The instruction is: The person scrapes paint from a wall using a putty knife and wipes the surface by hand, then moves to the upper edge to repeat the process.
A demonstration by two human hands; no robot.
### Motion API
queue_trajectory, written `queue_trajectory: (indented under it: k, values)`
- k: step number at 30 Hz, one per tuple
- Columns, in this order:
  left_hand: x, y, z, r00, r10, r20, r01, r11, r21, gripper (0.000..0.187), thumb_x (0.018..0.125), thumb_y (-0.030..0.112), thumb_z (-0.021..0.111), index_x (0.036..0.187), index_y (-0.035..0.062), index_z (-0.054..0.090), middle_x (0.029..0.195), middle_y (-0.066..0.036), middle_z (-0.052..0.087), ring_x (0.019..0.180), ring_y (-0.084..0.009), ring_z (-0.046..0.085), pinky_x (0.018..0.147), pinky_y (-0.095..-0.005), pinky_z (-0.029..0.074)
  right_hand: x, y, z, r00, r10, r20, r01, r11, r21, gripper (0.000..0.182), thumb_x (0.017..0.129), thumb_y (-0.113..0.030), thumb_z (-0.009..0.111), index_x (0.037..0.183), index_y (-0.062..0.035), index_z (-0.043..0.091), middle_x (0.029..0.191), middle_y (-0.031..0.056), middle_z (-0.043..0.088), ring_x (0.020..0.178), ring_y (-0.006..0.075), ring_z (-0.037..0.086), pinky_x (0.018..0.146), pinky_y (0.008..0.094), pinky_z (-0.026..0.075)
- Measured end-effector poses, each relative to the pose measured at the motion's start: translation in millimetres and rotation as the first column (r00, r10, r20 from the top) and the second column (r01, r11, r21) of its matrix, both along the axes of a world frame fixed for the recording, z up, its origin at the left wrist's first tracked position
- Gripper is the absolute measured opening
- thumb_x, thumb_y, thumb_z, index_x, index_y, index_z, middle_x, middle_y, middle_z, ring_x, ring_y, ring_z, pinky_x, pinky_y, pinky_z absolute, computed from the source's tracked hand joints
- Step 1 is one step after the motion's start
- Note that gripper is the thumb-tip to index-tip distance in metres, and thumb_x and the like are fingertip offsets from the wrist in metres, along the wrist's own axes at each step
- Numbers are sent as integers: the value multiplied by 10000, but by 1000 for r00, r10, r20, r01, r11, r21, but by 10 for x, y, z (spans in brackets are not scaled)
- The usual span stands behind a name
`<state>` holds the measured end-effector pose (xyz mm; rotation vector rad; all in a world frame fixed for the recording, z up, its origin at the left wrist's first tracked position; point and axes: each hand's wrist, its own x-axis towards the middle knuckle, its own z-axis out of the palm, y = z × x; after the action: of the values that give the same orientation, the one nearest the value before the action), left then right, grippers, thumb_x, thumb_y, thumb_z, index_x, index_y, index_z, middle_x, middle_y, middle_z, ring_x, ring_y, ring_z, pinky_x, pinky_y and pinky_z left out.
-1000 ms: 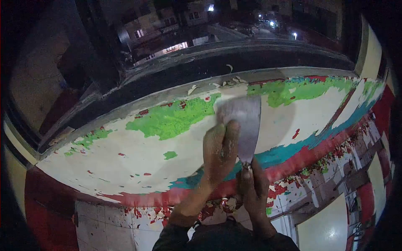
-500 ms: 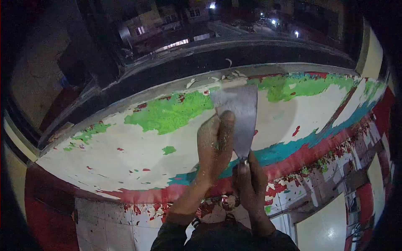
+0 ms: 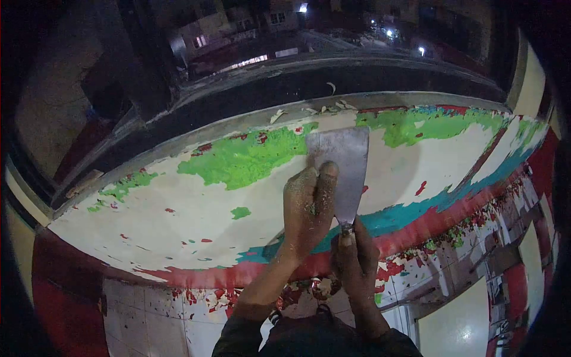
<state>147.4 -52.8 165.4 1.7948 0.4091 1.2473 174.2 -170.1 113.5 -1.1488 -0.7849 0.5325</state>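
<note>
A wide metal paint scraper (image 3: 348, 163) lies against a sill (image 3: 238, 202) with peeling paint, its broad edge pointing at the window side. My right hand (image 3: 355, 262) is wrapped round its handle at the bottom. My left hand (image 3: 309, 208) presses on the blade from the left, thumb on top of the metal and the other fingers curled or hidden beneath. Green paint patches (image 3: 250, 160) flank the blade on the white surface. Thin peeled flakes (image 3: 339, 106) sit just past the blade's edge.
A dark window frame (image 3: 267, 89) runs along the far side, with lit buildings beyond the glass. Red and teal bands edge the sill's near side. Paint chips (image 3: 392, 271) litter the tiled floor (image 3: 154, 315) below. A pale panel (image 3: 458, 318) stands at lower right.
The scraper's blade edge has drawn back slightly towards me, away from the window-side rim. Both hands keep their hold on the scraper.
</note>
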Motion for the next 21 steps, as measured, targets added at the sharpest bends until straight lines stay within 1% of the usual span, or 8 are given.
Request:
queue_trajectory:
  k: [3, 5, 6, 10, 11, 15, 18, 21]
  values:
    - [-12, -28, -71, 993, 119, -24, -112, 974, 195, 386, 892, 291, 468, 634, 5, 440, 513, -12, 341, 505, -91, 303, 433, -286, 258, -42, -97, -68, 996, -57, 70, 60, 997, -55, 434, 915, -192, 385, 1289, 17, 321, 689, -17, 432, 582, 31, 388, 491, 180, 325]
    - [-19, -39, 85, 999, 29, -15, -28, 996, 83, 394, 893, 308, 462, 644, 2, 448, 520, -6, 348, 510, -91, 308, 438, -282, 267, 5, 5, -11, 992, -60, 114, 63, 998, -26, 431, 914, -181, 380, 1292, 17, 319, 681, -18, 436, 573, 35, 390, 490, 189, 334]
    - [-8, -24, 118, 999, 37, -6, -36, 996, 84, 398, 894, 319, 457, 659, -2, 461, 525, -6, 358, 518, -91, 314, 442, -282, 275, 11, 27, -5, 990, -62, 127, 65, 998, -22, 430, 914, -176, 377, 1293, 17, 317, 676, -19, 437, 568, 37, 392, 490, 194, 338]
    - [-49, -48, 71, 997, 26, -76, -26, 1000, -3, 388, 895, 319, 452, 691, -9, 490, 544, -19, 384, 542, -91, 329, 454, -286, 292, -15, -24, 31, 1000, 8, 30, -7, 1000, -28, 423, 911, -174, 380, 1284, 18, 329, 664, -12, 447, 547, 44, 400, 480, 202, 345]
    - [-19, -57, 30, 999, 26, 26, -29, 992, 120, 384, 893, 314, 459, 685, -8, 482, 541, -33, 379, 534, -101, 328, 459, -292, 293, -26, -66, -25, 1000, 0, 8, 0, 999, -51, 423, 911, -177, 381, 1282, 20, 331, 664, -9, 449, 544, 45, 402, 477, 202, 345]
    - [-16, -39, 110, 998, 63, -30, -60, 996, 73, 360, 889, 272, 464, 670, -14, 461, 521, -79, 386, 487, -149, 336, 454, -325, 291, 15, 42, -6, 997, -39, 60, 41, 999, -30, 417, 912, -188, 379, 1270, 24, 344, 663, -5, 453, 540, 44, 406, 471, 197, 343]
    - [-25, -17, -10, 992, 120, -25, -114, 978, 176, 349, 887, 259, 464, 668, -13, 461, 523, -94, 390, 479, -157, 336, 450, -334, 288, -64, -60, 68, 998, -48, 48, 51, 997, -59, 417, 912, -198, 381, 1265, 22, 350, 665, -6, 454, 541, 46, 406, 474, 197, 346]
    - [-18, 17, -70, 995, 92, -42, -83, 981, 175, 334, 886, 238, 469, 663, -11, 461, 518, -96, 384, 471, -160, 325, 446, -338, 283, -46, -28, -63, 992, -99, 80, 107, 990, -92, 415, 911, -200, 387, 1262, 20, 355, 662, -6, 449, 546, 45, 403, 472, 196, 345]
